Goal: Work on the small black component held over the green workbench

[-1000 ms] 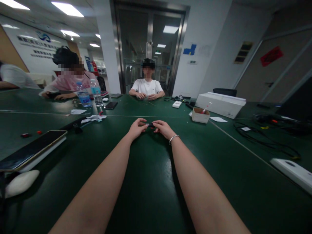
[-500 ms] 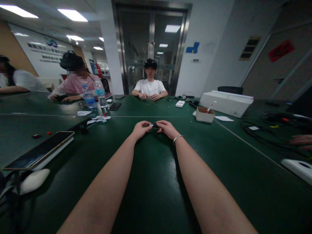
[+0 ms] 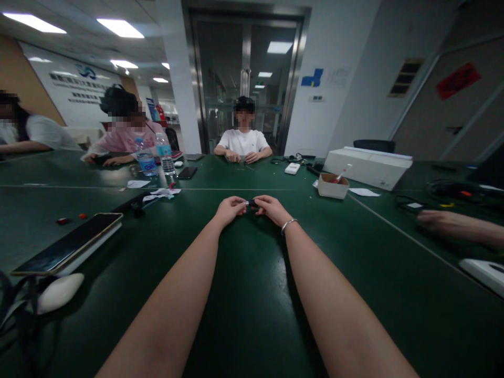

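Note:
Above the middle of the green table (image 3: 252,273), my two hands meet at a small black item with a silver end (image 3: 251,203). It may be a USB stick, but it is too small to tell. My left hand (image 3: 231,211) pinches the silver end between thumb and fingers. The black part is in the closed fingertips of my right hand (image 3: 271,209), which has a silver bracelet (image 3: 289,226) at its wrist. My fingers cover much of the item.
A phone on a white box (image 3: 74,244) and a white mouse-like object (image 3: 61,292) lie at left. Crumpled paper (image 3: 161,194) and bottles (image 3: 165,155) stand beyond. Right are a small carton (image 3: 333,187), a long white box (image 3: 368,167) and another person's hand (image 3: 444,223).
Another person's hand has reached further in from the right edge. My hands keep their hold on the small item with hardly any movement. The view has shifted slightly.

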Demonstrator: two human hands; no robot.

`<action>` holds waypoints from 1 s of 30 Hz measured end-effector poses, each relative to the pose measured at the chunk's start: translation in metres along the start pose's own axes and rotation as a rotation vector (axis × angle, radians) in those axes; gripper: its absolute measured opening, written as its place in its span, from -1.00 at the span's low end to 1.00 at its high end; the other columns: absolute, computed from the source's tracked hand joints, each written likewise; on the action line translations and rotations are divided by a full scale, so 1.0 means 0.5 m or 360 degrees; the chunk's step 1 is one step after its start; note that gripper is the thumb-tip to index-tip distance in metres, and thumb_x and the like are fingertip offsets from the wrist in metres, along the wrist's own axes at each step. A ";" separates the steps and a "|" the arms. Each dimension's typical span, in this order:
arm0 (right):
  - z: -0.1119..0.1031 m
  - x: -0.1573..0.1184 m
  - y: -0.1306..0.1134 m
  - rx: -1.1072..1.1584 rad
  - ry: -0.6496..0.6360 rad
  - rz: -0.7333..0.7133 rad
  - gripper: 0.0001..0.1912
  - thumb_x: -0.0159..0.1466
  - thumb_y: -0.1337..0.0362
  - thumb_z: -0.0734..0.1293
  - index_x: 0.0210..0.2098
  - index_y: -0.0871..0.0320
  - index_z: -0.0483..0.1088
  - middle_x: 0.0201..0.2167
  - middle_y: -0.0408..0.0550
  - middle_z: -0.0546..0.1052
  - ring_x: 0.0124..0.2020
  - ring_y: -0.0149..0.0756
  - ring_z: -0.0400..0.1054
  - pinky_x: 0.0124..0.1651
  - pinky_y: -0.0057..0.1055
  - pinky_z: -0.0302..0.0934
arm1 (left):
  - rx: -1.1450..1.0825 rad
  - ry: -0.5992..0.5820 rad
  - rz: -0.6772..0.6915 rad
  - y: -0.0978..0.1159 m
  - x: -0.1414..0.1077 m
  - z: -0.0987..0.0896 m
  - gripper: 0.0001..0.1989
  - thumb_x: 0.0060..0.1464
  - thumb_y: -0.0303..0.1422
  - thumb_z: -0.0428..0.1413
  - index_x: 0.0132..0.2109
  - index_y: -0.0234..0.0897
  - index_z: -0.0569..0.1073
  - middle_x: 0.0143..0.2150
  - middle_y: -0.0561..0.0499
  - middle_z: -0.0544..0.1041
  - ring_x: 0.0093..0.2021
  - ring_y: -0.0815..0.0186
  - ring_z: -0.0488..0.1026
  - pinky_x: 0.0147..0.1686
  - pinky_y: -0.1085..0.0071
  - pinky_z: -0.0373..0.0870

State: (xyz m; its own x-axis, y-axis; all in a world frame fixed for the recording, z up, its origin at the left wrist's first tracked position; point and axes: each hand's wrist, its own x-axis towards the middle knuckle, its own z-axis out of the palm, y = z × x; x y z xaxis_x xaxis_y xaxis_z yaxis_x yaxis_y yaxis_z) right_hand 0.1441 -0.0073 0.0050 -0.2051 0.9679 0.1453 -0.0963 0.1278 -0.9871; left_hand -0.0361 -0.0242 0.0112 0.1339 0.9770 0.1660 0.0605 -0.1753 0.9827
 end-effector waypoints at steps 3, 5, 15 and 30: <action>-0.001 0.001 0.001 -0.0008 -0.0001 -0.0011 -0.88 0.17 0.38 0.37 -0.26 0.24 0.42 -0.48 -0.12 0.54 -0.68 -0.57 0.29 -0.49 -0.57 0.31 | 0.0017 0.0035 0.0033 0.004 -0.003 0.001 -0.78 -0.06 -0.40 0.23 -0.22 -0.36 0.46 -0.39 -0.01 0.49 -0.40 0.40 0.46 -0.39 0.47 0.39; -0.002 0.002 0.002 -0.0019 -0.0008 -0.0009 -0.87 0.17 0.36 0.38 -0.26 0.24 0.42 -0.47 -0.10 0.55 -0.68 -0.56 0.30 -0.53 -0.59 0.28 | 0.0025 0.0035 0.0065 0.006 -0.005 0.002 -0.74 -0.06 -0.36 0.23 -0.18 -0.32 0.45 -0.41 0.02 0.47 -0.42 0.41 0.45 -0.40 0.47 0.39; 0.000 0.000 -0.002 -0.0040 0.0014 -0.0003 -0.89 0.17 0.39 0.37 -0.28 0.24 0.42 -0.49 -0.11 0.53 -0.68 -0.56 0.30 -0.54 -0.60 0.27 | 0.0135 -0.0013 0.0153 -0.005 -0.001 -0.002 -0.75 -0.08 -0.40 0.22 -0.18 -0.33 0.46 -0.41 0.02 0.47 -0.42 0.41 0.43 -0.38 0.44 0.40; 0.001 -0.001 -0.003 -0.0051 -0.0056 -0.0001 -0.84 0.15 0.45 0.38 -0.25 0.22 0.42 -0.50 -0.16 0.49 -0.65 -0.57 0.31 -0.56 -0.62 0.28 | 0.0277 0.0075 -0.0012 -0.009 0.012 -0.004 -0.74 0.03 -0.22 0.13 -0.40 -0.37 0.47 -0.52 0.01 0.46 -0.54 0.41 0.36 -0.45 0.44 0.31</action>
State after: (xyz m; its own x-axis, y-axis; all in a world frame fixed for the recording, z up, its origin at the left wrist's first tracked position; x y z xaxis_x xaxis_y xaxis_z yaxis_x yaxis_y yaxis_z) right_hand 0.1437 -0.0081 0.0063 -0.2391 0.9597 0.1479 -0.0653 0.1360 -0.9885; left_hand -0.0374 -0.0173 0.0079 0.0864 0.9823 0.1663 0.2325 -0.1822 0.9554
